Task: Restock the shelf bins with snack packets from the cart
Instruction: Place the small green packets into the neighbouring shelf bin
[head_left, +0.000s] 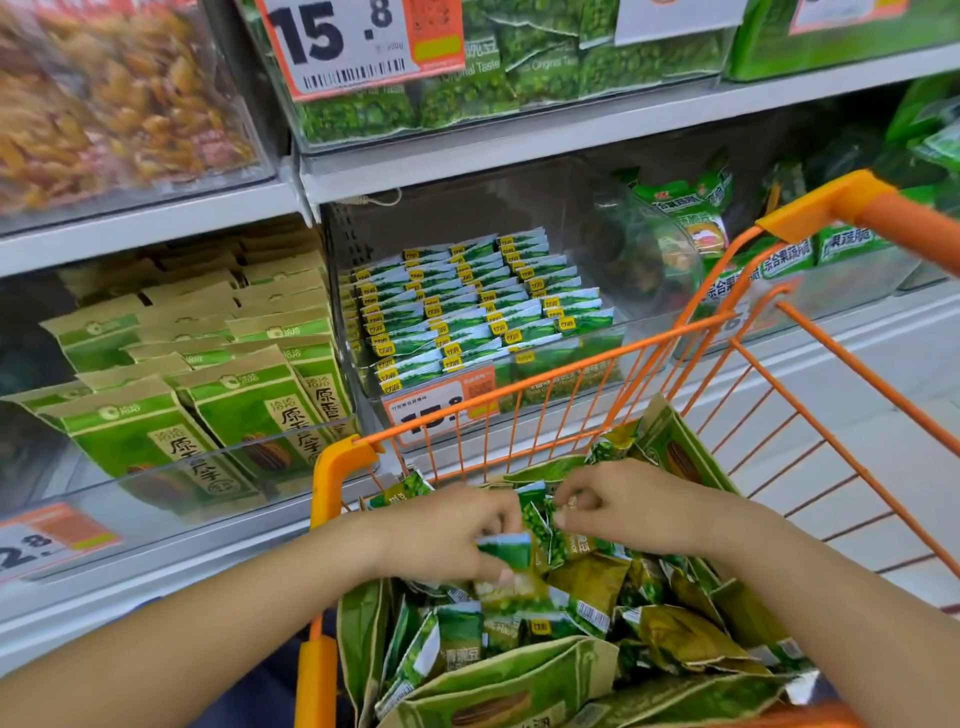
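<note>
An orange wire cart (332, 467) in front of me holds a heap of small green snack packets (587, 603) and larger green-and-brown bags. My left hand (447, 530) grips a bunch of small green packets (506, 551) above the heap. My right hand (628, 501) pinches the top of a green pea packet (548, 525) right next to them. Beyond the cart, a clear shelf bin (597, 332) holds neat rows of the same small green packets (467, 306).
To the left, a clear bin holds green-and-brown sunflower seed bags (208, 395). Upper shelf bins carry green pea packets (493, 78) and orange snacks (104, 104). Price tags (441, 410) hang on bin fronts. More green bags (685, 218) sit in a bin right of the cart handle (893, 213).
</note>
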